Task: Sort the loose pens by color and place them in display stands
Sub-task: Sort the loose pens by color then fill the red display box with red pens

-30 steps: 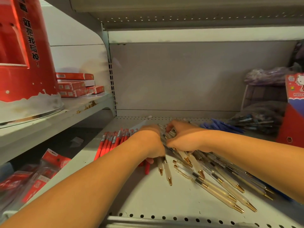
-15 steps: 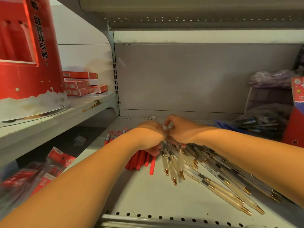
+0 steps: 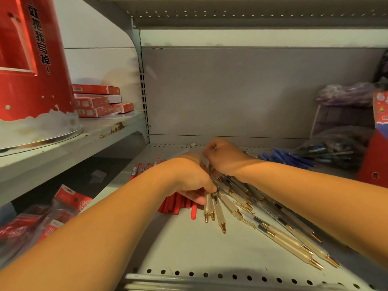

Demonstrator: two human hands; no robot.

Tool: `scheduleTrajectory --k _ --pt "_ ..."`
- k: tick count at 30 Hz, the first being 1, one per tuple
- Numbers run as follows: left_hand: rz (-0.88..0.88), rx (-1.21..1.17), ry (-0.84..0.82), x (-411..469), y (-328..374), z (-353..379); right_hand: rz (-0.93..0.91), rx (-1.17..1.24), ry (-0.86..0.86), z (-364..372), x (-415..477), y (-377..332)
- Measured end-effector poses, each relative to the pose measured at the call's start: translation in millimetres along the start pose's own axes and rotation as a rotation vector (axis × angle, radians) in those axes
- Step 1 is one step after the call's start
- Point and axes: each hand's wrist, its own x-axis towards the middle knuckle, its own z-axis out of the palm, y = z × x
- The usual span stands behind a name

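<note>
Both hands sit over the gold-tipped pens [image 3: 235, 198] in the middle of the shelf [image 3: 189, 248], and over the last second they have drawn closer together. The left hand [image 3: 189, 177] now curls around a few of these pens: three tips stick out below its fingers, pulled into a tighter bunch than a second ago and apart from the rest of the fan. The right hand [image 3: 224, 157] is closed near the back of the shelf on the pens' top ends; I cannot tell how many it holds. The red pens [image 3: 176, 203] lie in a row just left of the bunch, partly under the left hand, and the blue pens [image 3: 285, 157] lie toward the back right corner. The pale pens are being gathered into a bundle; no stand holds any pens yet, as far as I can see.
</note>
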Motion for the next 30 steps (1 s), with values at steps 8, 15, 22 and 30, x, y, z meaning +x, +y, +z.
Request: scheduleTrajectory --k 8,15,22,30 --pt "-0.114 0.195 0.019 -3 0 -7 -0.026 -0.353 -0.342 -18 -12 10" --pt "0.038 0.357 0.105 3 -4 -3 0.098 -0.317 -0.406 -23 -21 -1" --pt "0.172 0.537 0.168 9 -1 -3 -0.001 -0.218 -0.447 -41 -46 6" --pt "0.319 0.711 0.147 18 -1 9 -0.135 -0.509 -0.594 -83 -115 23"
